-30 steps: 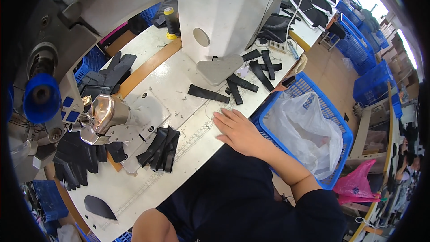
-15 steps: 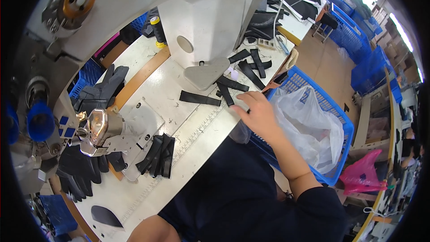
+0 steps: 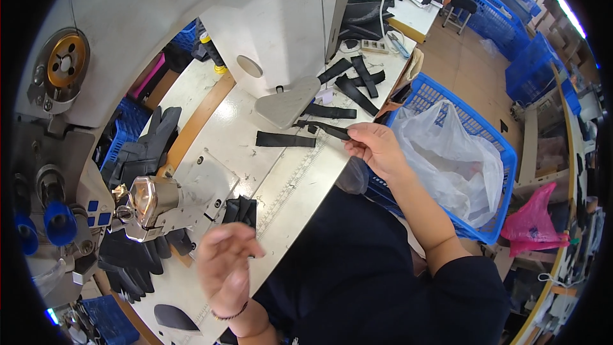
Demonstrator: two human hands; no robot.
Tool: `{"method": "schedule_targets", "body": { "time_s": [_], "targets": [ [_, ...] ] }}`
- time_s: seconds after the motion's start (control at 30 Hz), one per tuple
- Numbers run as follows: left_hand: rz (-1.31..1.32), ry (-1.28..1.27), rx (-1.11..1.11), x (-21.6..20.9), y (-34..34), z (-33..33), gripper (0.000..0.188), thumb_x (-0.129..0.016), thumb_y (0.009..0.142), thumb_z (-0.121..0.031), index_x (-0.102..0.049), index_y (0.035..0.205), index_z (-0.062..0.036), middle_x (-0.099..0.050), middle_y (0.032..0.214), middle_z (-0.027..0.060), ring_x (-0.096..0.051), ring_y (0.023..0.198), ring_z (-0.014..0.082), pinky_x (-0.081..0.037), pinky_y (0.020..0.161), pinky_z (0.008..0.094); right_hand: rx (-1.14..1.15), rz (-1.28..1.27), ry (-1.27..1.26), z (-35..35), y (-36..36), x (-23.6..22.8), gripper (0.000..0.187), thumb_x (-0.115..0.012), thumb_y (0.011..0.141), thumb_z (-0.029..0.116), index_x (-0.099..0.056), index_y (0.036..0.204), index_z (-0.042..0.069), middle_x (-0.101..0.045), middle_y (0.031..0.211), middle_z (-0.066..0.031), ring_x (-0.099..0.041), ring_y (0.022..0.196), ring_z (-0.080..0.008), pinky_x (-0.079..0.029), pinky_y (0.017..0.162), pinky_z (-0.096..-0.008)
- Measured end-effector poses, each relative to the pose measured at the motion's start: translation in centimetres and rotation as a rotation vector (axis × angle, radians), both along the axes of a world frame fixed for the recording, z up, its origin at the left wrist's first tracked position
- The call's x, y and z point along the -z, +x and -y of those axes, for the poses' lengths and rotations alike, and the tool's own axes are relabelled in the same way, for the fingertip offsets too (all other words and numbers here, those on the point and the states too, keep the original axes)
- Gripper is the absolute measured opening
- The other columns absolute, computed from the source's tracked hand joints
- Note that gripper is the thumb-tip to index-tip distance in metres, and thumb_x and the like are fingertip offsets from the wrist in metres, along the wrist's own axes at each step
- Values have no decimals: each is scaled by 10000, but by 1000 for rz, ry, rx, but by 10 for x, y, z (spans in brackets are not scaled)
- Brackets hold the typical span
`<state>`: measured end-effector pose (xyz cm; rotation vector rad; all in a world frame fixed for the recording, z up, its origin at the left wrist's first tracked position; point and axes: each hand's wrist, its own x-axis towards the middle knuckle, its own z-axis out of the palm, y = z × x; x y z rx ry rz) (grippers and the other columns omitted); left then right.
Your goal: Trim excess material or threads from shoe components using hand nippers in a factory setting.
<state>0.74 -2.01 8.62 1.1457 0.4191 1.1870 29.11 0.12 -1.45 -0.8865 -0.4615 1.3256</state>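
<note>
My right hand (image 3: 377,147) pinches the end of a black fabric strip (image 3: 331,130) at the front edge of the white sewing table. Other black strips (image 3: 285,139) lie flat around it, several of them beyond toward the far right corner. My left hand (image 3: 227,268) hovers over the near part of the table, palm turned up, its fingers loosely apart with nothing in them. Just behind it a small pile of black strips (image 3: 240,209) is partly hidden by the fingers. The metal clamp head of the sewing machine (image 3: 153,198) stands left of that pile.
A blue basket (image 3: 504,182) lined with a clear plastic bag stands right of the table. Black cut pieces (image 3: 150,147) lie behind the machine arm, and more (image 3: 124,255) below the clamp. A grey triangular pedestal part (image 3: 287,103) sits mid-table. A pink bag (image 3: 535,220) hangs at the right.
My right hand has closed on a strip and lifted its near end. My left hand has come into view from the lower edge, over the near pile. The whole view has shifted slightly.
</note>
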Motion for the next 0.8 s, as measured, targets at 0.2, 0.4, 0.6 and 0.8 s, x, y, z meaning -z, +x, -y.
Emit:
{"method": "schedule_targets", "body": {
  "time_s": [0.2,0.4,0.6,0.8],
  "targets": [
    [-131,-188,144,30,8,-5,401,-537,747,-19,-398,1119,31,-498,997,130,-489,845,161,-391,785,282,-151,-190,-100,11,-2,-7,164,-543,784,90,-549,845,-62,-592,742,-135,-583,607,-144,-499,550,-215],
    [-200,-232,191,45,11,-2,379,-497,769,29,-406,1137,37,-504,1005,101,-491,846,141,-389,790,262,-231,-166,-49,20,-10,-16,153,-569,754,43,-553,857,-68,-586,744,-143,-578,627,-143,-489,574,-214],
    [-322,-215,167,53,21,0,383,-504,788,36,-411,1159,50,-510,1053,104,-510,871,126,-409,773,237,-89,734,500,40,-48,-39,210,-622,652,-47,-592,857,-7,-591,823,-83,-554,671,-133,-449,615,-222],
    [-207,-77,133,59,19,2,363,-507,782,57,-430,1137,52,-516,1035,104,-517,882,142,-417,779,262,-26,1016,667,42,-58,-51,215,-625,607,-70,-606,804,12,-596,812,-111,-586,697,-188,-468,601,-247]
  ]
}}
